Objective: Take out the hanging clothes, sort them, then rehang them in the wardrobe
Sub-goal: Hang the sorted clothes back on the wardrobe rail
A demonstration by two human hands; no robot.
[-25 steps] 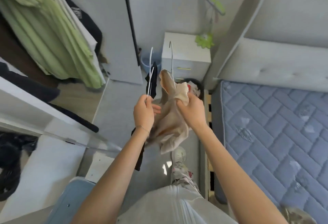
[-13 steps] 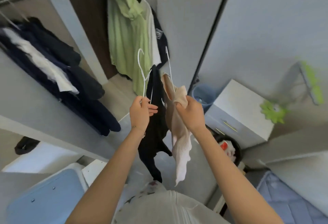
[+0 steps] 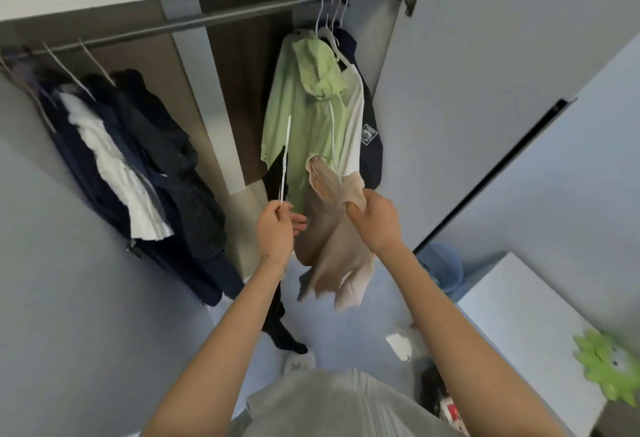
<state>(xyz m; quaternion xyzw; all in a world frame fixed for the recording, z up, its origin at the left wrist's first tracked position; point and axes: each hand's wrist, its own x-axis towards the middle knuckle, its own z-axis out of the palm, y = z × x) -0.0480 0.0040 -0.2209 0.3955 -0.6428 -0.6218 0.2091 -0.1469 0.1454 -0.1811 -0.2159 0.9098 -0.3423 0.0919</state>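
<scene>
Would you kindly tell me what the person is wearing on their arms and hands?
Both forearms are bare, no sleeves in view, no gloves on the left hand or right hand. A thin bracelet circles the left wrist. The top is light grey.

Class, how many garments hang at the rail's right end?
3: the green hoodie in front, a white garment behind it, a navy garment rightmost; more may be hidden.

The wardrobe rail carries a green hoodie near its right end and dark coats at its left; a blue bin stands on the floor.
</scene>
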